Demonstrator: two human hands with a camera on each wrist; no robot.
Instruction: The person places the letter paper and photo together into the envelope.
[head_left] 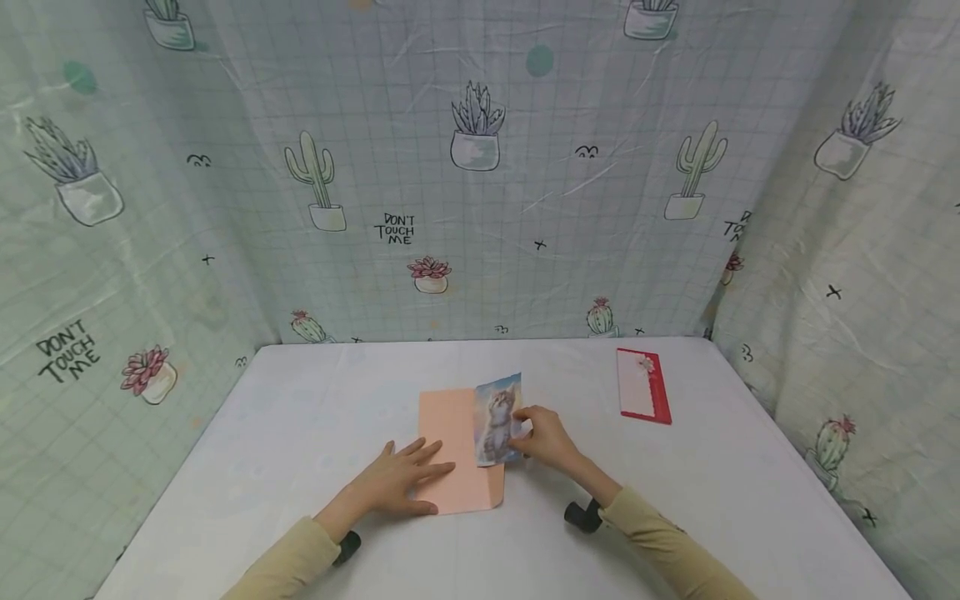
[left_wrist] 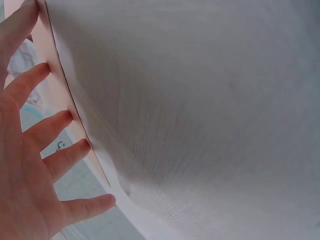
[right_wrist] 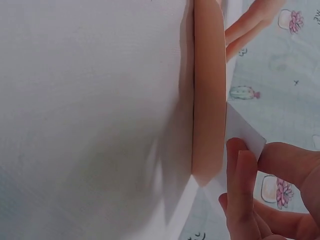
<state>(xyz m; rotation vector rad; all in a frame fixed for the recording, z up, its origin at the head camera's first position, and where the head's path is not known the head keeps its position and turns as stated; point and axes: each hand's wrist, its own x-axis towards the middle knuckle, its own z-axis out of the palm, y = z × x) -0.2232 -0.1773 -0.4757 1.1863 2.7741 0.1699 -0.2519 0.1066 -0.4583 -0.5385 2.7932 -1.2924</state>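
Observation:
A peach-coloured paper envelope (head_left: pixel 453 425) lies on the table, a folded flap (right_wrist: pixel 209 100) rising along its right side. My left hand (head_left: pixel 401 481) rests on the envelope's left part with fingers spread and straight; the left wrist view shows its fingertips along the edge. Between thumb and fingers, my right hand (head_left: pixel 551 437) pinches the right edge of a kitten picture card (head_left: pixel 497 421). The card stands tilted over the envelope's right side, its pale back (right_wrist: pixel 242 130) showing in the right wrist view. Whether its left edge is inside the envelope, I cannot tell.
A red and white card (head_left: pixel 637 387) with a small flower decoration lies at the back right of the white table (head_left: pixel 337 383). Cloth walls (head_left: pixel 390 167) printed with cacti enclose the table's back and sides. Black wrist devices (head_left: pixel 582 517) sit under both forearms.

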